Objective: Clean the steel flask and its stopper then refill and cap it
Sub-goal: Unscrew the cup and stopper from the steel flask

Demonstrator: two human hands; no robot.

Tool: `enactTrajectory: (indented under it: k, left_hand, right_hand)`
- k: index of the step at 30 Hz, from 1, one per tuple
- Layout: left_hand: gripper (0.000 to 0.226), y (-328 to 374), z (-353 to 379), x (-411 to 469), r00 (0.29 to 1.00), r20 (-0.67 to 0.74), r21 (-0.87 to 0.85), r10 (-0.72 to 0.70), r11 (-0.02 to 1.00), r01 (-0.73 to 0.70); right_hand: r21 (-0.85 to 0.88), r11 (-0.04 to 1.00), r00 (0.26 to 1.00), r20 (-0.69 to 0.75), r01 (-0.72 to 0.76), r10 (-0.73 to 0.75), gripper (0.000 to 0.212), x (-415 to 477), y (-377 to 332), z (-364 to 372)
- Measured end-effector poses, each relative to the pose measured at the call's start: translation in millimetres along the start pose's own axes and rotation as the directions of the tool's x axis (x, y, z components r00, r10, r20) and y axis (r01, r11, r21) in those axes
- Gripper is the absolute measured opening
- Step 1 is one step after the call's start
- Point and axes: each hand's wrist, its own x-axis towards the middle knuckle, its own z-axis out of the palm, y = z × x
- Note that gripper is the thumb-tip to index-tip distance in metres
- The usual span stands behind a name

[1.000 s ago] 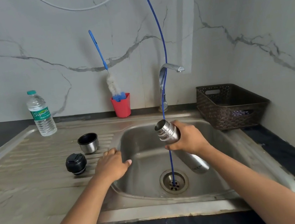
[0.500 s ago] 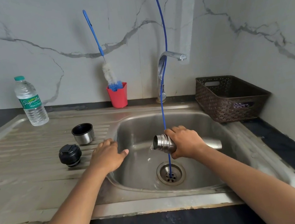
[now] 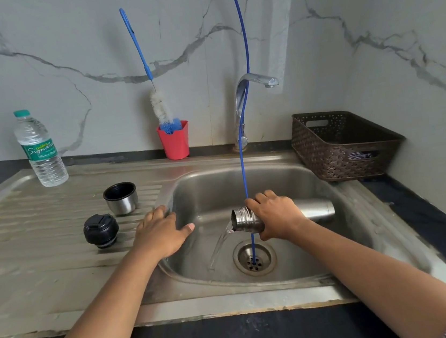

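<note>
Steel flask (image 3: 316,208) lies on its side over the sink (image 3: 246,183), mouth to the left, water running from it toward the drain (image 3: 254,257). On the drainboard sit the black stopper (image 3: 101,231) and steel cap (image 3: 121,198). The left hand (image 3: 162,232) rests flat on the sink edge, grip open and empty. The right hand (image 3: 276,215) has its grip closed round the flask's neck, the body sticking out to its right.

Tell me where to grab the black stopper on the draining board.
Grip the black stopper around its wide upper rim, fingers coming straight down from above. It stands upright and clear of the steel cup, nearest the left hand.
</note>
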Motion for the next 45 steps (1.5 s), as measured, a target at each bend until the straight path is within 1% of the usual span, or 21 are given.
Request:
enactTrajectory:
  k: [5, 17, 33, 38, 45]
  left_hand:
    - [0.07, -0.5, -0.2, -0.9, 1.0, 0.008, -0.012, -0.001, 1.0, 0.001]
    - [0.071, 0.0, -1.1, -2.3, 1.0, 0.023, -0.01, -0.004, 1.0, 0.005]
    - [0.078, 1.0, 0.3, -3.7, 0.998, 0.054, 0.022, -0.009, 1.0, 0.008]
    - [0.08, 0.8, 0.9, -3.3, 0.998, 0.059, 0.031, -0.004, 1.0, 0.002]
    - [0.084, -0.1, 2.1, -2.5, 0.997, 0.077, 0.042, -0.004, 0.999, 0.001]
  right_hand:
    - [-0.05, 0.999, 1.0, -0.003, 0.022, -0.022, 0.071, 0.7, 0.5, 3.9]
    - [-0.073, 0.997, 1.0, -0.009, 0.029, -0.03, 0.07, 0.8, 0.1, 5.7]
    - [-0.119, 0.992, 0.998, -0.016, 0.052, -0.054, 0.073, 2.3, -1.2, 8.3]
    - [-0.122, 0.991, 0.998, -0.031, 0.057, -0.062, 0.068, 1.2, -0.4, 7.2]
    - [-0.139, 0.988, 0.997, -0.042, 0.061, -0.067, 0.069, 1.9, -0.9, 6.6]
